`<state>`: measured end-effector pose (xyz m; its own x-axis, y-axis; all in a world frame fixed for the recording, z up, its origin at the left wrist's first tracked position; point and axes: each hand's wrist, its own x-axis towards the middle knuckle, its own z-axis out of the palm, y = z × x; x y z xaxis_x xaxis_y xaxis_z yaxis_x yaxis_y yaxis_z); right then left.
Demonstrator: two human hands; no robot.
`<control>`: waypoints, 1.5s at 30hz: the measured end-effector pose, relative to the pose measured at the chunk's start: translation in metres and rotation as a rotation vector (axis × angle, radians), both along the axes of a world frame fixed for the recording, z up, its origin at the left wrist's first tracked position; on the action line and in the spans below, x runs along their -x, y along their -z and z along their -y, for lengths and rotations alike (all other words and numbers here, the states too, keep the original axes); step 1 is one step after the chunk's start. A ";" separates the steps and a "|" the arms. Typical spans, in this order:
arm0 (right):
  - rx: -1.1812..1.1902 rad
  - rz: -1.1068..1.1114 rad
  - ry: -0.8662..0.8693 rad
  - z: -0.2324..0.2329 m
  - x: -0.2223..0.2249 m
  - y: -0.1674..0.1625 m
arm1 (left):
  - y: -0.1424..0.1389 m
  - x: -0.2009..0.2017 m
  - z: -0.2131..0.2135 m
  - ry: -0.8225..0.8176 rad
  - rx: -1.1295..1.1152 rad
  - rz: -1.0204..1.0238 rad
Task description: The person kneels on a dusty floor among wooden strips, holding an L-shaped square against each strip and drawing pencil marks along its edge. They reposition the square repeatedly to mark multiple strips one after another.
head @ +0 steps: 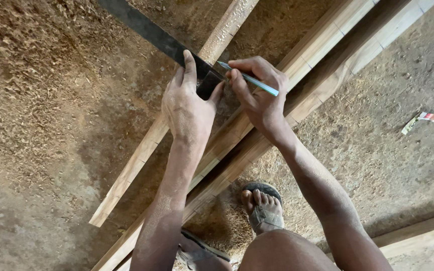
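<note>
Rough wooden battens (322, 47), matt metal square (151, 35)

The left hand (189, 108) presses down on the dark stock of a try square (169, 47), whose long dark blade runs up and left across the dirt floor (41, 100). The right hand (259, 95) grips a light blue pencil (249, 79), its tip touching the square beside a pale wooden plank (327, 45). Several such planks lie side by side, running diagonally over sawdust. A sandalled foot (263, 208) rests just below them. A small scrap, possibly a wrapper (420, 120), lies well apart at right.
</note>
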<state>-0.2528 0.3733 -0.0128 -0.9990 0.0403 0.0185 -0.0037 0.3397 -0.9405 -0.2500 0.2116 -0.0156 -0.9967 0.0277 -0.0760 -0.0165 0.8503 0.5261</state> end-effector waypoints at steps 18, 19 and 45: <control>0.040 0.022 -0.015 0.001 0.001 0.001 | -0.007 0.006 -0.002 -0.011 0.002 0.038; 0.065 0.034 -0.026 0.001 0.002 0.002 | -0.007 0.006 -0.002 -0.014 -0.002 0.055; 0.021 -0.057 -0.123 0.018 0.029 0.008 | 0.000 0.007 -0.002 -0.026 0.040 0.033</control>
<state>-0.2814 0.3550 -0.0210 -0.9938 -0.0810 0.0760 -0.0978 0.3139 -0.9444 -0.2575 0.2138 -0.0160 -0.9940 -0.0021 -0.1094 -0.0558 0.8696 0.4906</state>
